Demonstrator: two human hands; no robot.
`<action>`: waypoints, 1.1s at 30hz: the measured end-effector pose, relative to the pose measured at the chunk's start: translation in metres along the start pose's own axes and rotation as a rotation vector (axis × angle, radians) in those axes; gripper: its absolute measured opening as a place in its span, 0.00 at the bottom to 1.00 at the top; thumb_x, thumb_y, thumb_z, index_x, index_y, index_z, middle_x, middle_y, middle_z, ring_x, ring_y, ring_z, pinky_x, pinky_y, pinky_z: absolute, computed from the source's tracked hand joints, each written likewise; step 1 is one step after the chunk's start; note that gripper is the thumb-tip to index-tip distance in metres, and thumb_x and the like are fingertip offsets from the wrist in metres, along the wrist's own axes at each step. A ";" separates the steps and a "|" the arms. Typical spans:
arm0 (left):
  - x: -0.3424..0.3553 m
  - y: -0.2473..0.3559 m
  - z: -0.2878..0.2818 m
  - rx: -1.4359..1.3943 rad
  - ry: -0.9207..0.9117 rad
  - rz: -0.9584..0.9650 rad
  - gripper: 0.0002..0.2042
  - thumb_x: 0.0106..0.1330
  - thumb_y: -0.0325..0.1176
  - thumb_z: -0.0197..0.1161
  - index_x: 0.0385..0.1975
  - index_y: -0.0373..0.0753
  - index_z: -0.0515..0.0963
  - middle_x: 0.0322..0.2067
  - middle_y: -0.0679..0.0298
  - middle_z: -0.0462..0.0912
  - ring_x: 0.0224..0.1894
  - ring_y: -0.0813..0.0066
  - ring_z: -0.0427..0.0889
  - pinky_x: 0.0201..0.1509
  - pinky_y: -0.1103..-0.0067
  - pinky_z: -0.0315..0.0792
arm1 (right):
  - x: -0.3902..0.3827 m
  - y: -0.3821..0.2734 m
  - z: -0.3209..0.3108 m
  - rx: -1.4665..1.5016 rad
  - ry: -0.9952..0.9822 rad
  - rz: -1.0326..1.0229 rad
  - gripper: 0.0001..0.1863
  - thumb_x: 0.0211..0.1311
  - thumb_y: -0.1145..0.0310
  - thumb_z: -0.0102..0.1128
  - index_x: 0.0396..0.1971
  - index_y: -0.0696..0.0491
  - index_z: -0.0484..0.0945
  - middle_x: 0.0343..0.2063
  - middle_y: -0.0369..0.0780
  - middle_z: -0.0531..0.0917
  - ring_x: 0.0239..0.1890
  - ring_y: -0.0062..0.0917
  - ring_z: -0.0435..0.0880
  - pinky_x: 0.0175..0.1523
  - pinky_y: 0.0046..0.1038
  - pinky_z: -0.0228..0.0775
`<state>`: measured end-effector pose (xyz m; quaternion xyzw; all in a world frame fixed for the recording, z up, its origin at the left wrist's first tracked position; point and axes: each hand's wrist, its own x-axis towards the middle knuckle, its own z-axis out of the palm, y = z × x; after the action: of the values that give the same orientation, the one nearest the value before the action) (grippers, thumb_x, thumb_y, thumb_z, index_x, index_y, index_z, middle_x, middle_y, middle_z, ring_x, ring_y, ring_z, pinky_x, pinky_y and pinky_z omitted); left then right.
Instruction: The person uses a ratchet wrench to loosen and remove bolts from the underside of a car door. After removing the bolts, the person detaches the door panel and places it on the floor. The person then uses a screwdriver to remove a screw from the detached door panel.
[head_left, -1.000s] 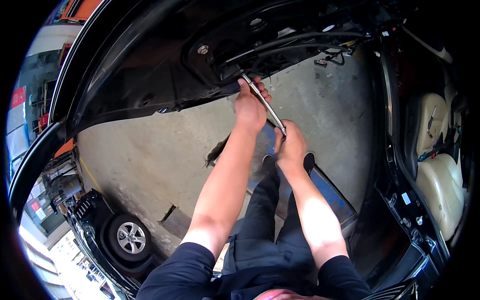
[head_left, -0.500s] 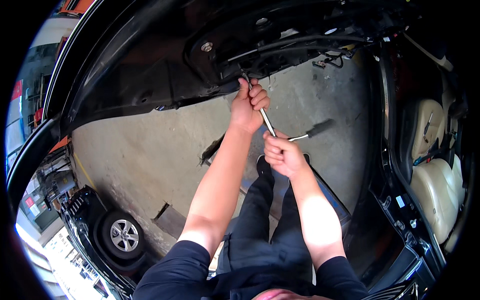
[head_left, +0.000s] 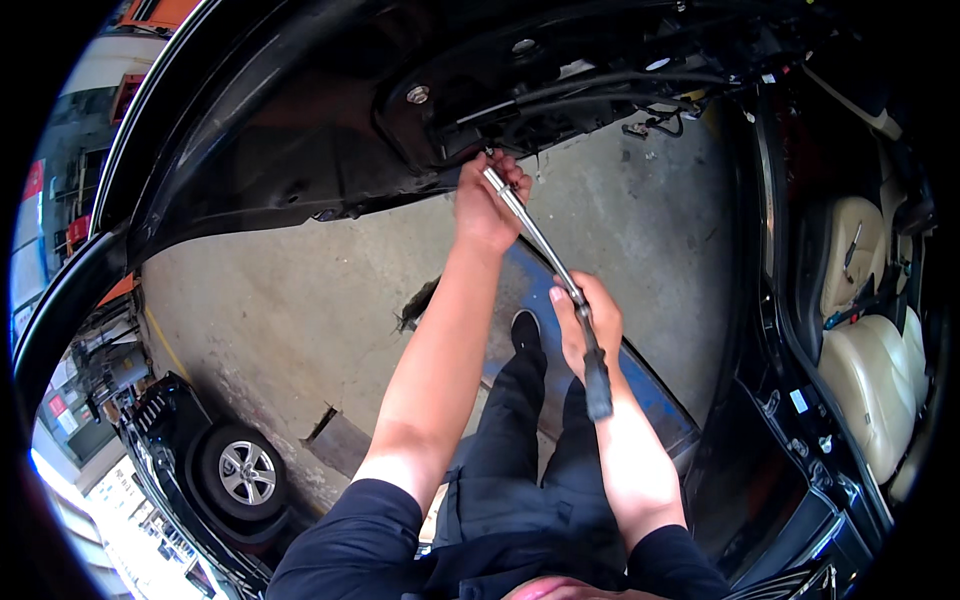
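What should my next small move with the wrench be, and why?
Probably ease the socket wrench upward with the right hand, toward the small metal piece at the left hand's fingertips. The wrench's upper end lies in front of the left hand, seemingly short of the dark panel, and those fingertips look close enough to help guide it.

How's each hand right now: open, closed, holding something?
Left hand: curled by the far end of the black-handled wrench; grip can't be told.
Right hand: closed, holding that wrench.
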<state>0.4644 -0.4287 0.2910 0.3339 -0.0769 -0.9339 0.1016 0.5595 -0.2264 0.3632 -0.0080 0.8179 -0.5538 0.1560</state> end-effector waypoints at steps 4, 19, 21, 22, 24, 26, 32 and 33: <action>0.004 -0.001 0.005 -0.021 0.000 -0.038 0.09 0.72 0.38 0.51 0.33 0.40 0.72 0.28 0.64 0.72 0.29 0.71 0.68 0.36 0.75 0.67 | -0.011 -0.033 -0.017 -0.006 0.008 -0.074 0.10 0.69 0.71 0.67 0.45 0.58 0.84 0.30 0.34 0.82 0.32 0.16 0.76 0.42 0.21 0.71; 0.013 -0.010 0.010 -0.239 -0.096 -0.046 0.12 0.71 0.38 0.44 0.30 0.40 0.70 0.27 0.64 0.73 0.27 0.73 0.68 0.32 0.77 0.66 | -0.026 -0.062 -0.035 0.189 0.120 0.112 0.10 0.66 0.73 0.70 0.44 0.59 0.84 0.27 0.31 0.80 0.28 0.14 0.73 0.37 0.19 0.68; 0.018 -0.011 0.009 -0.301 -0.069 -0.061 0.12 0.70 0.38 0.43 0.28 0.40 0.69 0.25 0.65 0.70 0.25 0.74 0.66 0.29 0.77 0.64 | -0.028 -0.071 -0.036 0.193 0.079 0.138 0.09 0.66 0.73 0.70 0.44 0.59 0.84 0.26 0.32 0.81 0.28 0.14 0.74 0.37 0.19 0.68; 0.018 -0.011 0.016 -0.282 -0.011 -0.061 0.13 0.70 0.37 0.43 0.25 0.40 0.69 0.24 0.65 0.70 0.23 0.74 0.65 0.27 0.76 0.64 | -0.028 -0.075 -0.036 0.205 0.067 0.146 0.09 0.66 0.73 0.69 0.44 0.59 0.84 0.26 0.32 0.81 0.28 0.14 0.74 0.37 0.19 0.69; 0.009 -0.014 0.025 -0.258 0.029 -0.045 0.14 0.71 0.38 0.45 0.27 0.37 0.71 0.26 0.61 0.73 0.25 0.72 0.67 0.30 0.76 0.65 | -0.025 -0.089 -0.035 0.209 0.037 0.142 0.09 0.66 0.74 0.69 0.43 0.60 0.85 0.25 0.32 0.80 0.27 0.13 0.73 0.35 0.19 0.68; -0.011 -0.014 0.043 -0.202 0.082 -0.007 0.13 0.71 0.38 0.48 0.32 0.35 0.74 0.28 0.58 0.75 0.28 0.70 0.68 0.34 0.77 0.66 | -0.022 -0.101 -0.035 0.233 0.005 0.144 0.08 0.66 0.74 0.69 0.43 0.60 0.85 0.25 0.31 0.80 0.26 0.12 0.72 0.32 0.19 0.66; -0.001 -0.012 0.017 -0.168 -0.035 -0.039 0.08 0.62 0.36 0.54 0.26 0.39 0.69 0.27 0.60 0.71 0.27 0.71 0.65 0.33 0.77 0.64 | -0.009 -0.126 -0.030 0.249 -0.083 0.094 0.09 0.66 0.73 0.69 0.44 0.59 0.85 0.25 0.31 0.80 0.26 0.12 0.72 0.33 0.18 0.66; -0.003 -0.012 0.013 -0.117 -0.034 -0.045 0.08 0.62 0.36 0.54 0.26 0.40 0.68 0.27 0.61 0.71 0.27 0.71 0.65 0.32 0.77 0.63 | -0.007 -0.129 -0.028 0.244 -0.082 0.088 0.09 0.67 0.73 0.69 0.44 0.58 0.85 0.25 0.31 0.80 0.26 0.11 0.72 0.33 0.18 0.66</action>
<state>0.4571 -0.4151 0.2999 0.3133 -0.0162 -0.9444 0.0985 0.5381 -0.2495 0.4912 0.0243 0.7370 -0.6410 0.2131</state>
